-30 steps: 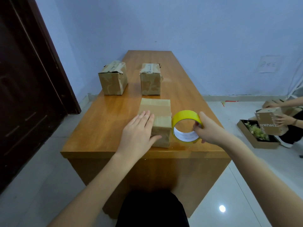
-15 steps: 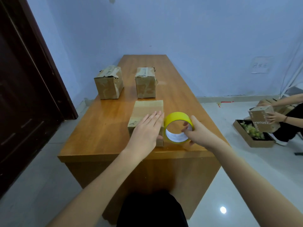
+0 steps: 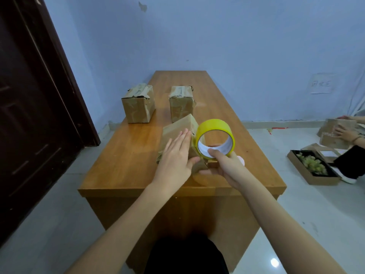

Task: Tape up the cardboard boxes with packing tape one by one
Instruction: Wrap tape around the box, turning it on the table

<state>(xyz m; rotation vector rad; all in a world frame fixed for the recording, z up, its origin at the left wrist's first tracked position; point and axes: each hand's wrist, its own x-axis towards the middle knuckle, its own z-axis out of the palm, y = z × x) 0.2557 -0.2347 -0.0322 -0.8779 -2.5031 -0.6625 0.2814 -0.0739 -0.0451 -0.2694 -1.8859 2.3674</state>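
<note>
A small cardboard box (image 3: 176, 133) stands tilted near the front of the wooden table (image 3: 126, 155), its near end raised. My left hand (image 3: 176, 157) lies flat on the box's left face with straight fingers. My right hand (image 3: 223, 167) grips a yellow roll of packing tape (image 3: 216, 139) at its lower rim, thumb inside the core, right against the box's right side. Two more cardboard boxes stand farther back, one on the left (image 3: 139, 105) and one in the middle (image 3: 181, 102), both with crumpled tape on top.
A dark door (image 3: 29, 115) fills the left side. On the floor at the right, another person's hands (image 3: 344, 133) hold a cardboard box (image 3: 333, 132), beside an open flat box (image 3: 313, 169) with greenish filling. The far half of the table holds nothing.
The near box has tipped up from lying flat to tilted. The tape roll has risen with my right hand and presses closer to the box. My left hand has stayed flat on the box.
</note>
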